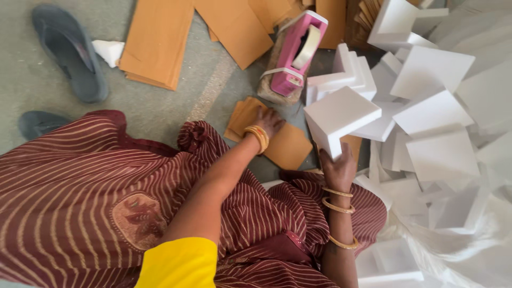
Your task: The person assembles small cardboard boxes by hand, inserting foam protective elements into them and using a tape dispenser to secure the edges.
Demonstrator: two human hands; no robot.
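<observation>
Grey floor, frame centre: the left hand (268, 121) presses flat on brown card sheets (288, 145) to steady them, while the right hand (337, 166) closes its fingers on a white foam corner block (340, 115), lifted clear of the foam pile (437, 128).

1. The left hand (268, 121) lies on a small stack of brown card pieces (285, 144); its fingertips are hard to make out.
2. The right hand (338, 169) grips a white foam corner block (340, 114), whose lower end hides the palm.
3. The foam pile (442, 117) runs off the right edge.
4. One grey sandal (40, 124) is half covered by striped cloth (69, 186).
</observation>
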